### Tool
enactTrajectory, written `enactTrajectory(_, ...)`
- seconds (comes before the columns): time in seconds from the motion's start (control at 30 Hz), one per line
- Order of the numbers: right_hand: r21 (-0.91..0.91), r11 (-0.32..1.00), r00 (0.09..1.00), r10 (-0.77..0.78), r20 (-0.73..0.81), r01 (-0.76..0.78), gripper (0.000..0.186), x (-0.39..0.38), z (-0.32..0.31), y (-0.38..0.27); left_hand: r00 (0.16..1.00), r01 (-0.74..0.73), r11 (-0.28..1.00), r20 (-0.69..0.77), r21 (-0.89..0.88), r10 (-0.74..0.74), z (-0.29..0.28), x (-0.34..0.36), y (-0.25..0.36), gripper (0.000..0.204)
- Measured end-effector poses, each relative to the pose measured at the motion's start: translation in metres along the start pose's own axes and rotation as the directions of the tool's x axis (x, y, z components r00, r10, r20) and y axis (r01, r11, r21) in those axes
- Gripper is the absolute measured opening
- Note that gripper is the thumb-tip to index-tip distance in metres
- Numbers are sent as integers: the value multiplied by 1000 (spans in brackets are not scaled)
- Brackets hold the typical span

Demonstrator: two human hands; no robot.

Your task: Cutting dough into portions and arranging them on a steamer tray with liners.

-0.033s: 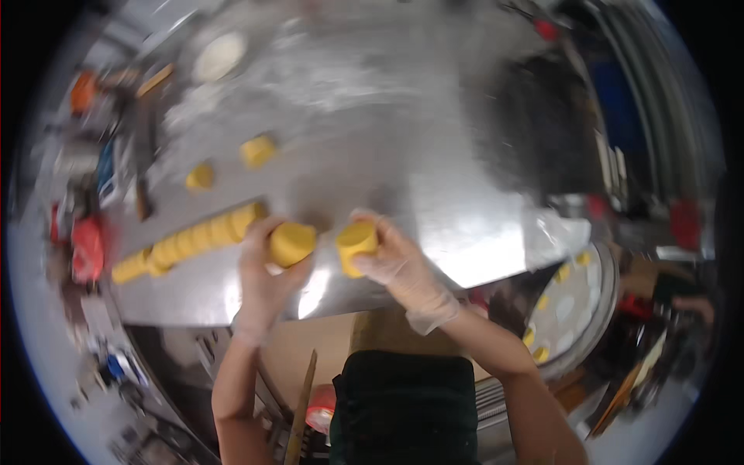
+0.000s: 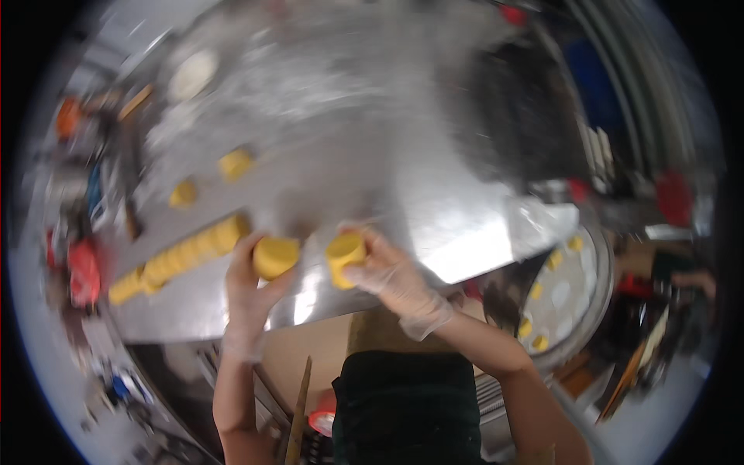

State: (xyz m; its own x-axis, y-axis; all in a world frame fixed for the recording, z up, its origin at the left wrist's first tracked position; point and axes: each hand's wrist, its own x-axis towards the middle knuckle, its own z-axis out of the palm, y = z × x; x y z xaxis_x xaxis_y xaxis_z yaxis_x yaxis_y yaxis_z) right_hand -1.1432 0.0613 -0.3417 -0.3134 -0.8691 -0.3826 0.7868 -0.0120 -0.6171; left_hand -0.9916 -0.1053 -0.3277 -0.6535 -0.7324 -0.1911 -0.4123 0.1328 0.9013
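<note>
Fabric (image 2: 407,403), dark and greenish, covers the person's front at the lower edge, with a long wooden stick (image 2: 298,418) slanting upward at its left. Beyond it, above the near edge of a metal worktable (image 2: 349,163), both hands are raised. The left hand (image 2: 249,298) curls round a thick yellow dough cylinder (image 2: 277,260), its flat, smooth face turned up. The right hand (image 2: 391,283), in a clear plastic glove, grips a second yellow dough piece (image 2: 346,254) between thumb and fingers. The two held pieces are near each other but apart.

Just left of the left hand, a slanting row of yellow dough pieces (image 2: 186,257) lies packed end to end. On the right, a round tray (image 2: 607,287) bears small yellow pieces (image 2: 535,291) and pale discs (image 2: 559,293); a clear plastic sheet (image 2: 546,229) lies beside it. Farther off are two loose dough lumps (image 2: 235,164), scattered white flour (image 2: 302,77) and a blurred whitish round mass (image 2: 194,75).
</note>
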Motion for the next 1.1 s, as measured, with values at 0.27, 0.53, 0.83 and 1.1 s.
enactTrajectory(0.27, -164, 986, 970, -69, -231, 31, 69, -178, -100, -30, 661, 619, 761, 653, -195, -369, 143, -97, 64, 66)
enactTrajectory(0.53, -139, 974, 554, -218, -804, 181, 77, -393, -245, -17, 574, -84, 996, 816, -15, 60, 419, -176, 82, 56)
enactTrajectory(0.83, -77, 939, 297, -183, -937, 334, 70, -515, -337, 12, 501, -519, 855, 810, 1, 304, 669, -233, 50, 57)
enactTrajectory(1.1, -53, 950, 323, -157, -933, 308, 69, -537, -388, 13, 451, -770, 584, 867, 257, 212, 714, -234, 40, 63)
